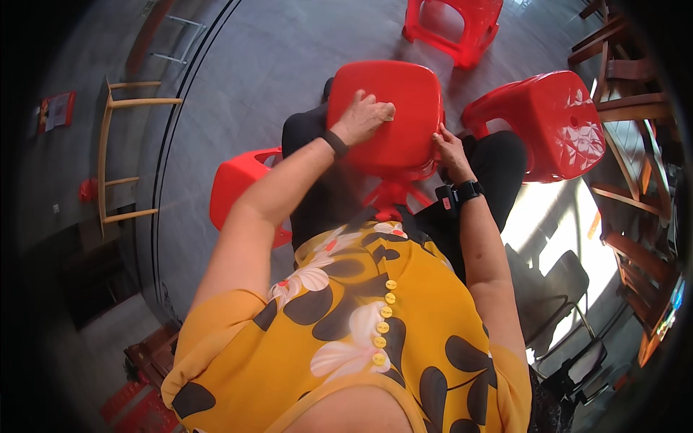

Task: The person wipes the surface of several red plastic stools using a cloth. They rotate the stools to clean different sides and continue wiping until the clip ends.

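A red plastic stool [400, 92] is in front of me between my knees, its smooth square seat facing up towards me. Over the left part of this seat is my left hand [364, 118], its fingers curled. A small pale spot shows at its fingertips; whether it holds something there is unclear. My right hand [453, 154] grips the seat's right edge, with the thumb side uppermost and some fingers hidden beyond the rim. Part of another red stool [389, 197] shows below the seat, close to my lap.
More red plastic stools stand around: one at the right [563, 124], one at the top [460, 32], one at the left [238, 187] partly behind my arm. Wooden chairs [633, 105] line the right side. A folding chair [568, 276] is at lower right. A wooden frame with legs [103, 157] is at left.
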Motion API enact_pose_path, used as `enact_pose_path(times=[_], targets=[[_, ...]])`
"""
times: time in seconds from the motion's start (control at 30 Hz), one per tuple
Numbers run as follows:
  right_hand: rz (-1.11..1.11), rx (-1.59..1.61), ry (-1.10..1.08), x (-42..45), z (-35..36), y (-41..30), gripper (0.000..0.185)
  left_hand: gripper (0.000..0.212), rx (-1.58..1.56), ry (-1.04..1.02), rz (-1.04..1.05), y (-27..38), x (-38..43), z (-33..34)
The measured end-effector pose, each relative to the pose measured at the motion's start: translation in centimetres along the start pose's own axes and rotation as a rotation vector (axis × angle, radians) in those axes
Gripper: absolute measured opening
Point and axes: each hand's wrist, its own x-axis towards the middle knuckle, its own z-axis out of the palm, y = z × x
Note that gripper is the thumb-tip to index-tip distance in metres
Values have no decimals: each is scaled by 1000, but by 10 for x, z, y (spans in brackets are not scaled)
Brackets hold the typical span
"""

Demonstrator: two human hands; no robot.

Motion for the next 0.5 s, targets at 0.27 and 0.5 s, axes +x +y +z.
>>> enact_pose_path(times=[0.27, 0.5], targets=[[13, 1, -20, -1, -1, -4, 61, 18, 28, -76, -256, 23, 1, 11], [58, 48, -108, -1, -2, -5, 65, 16, -1768, 264, -862, 13, -4, 12]])
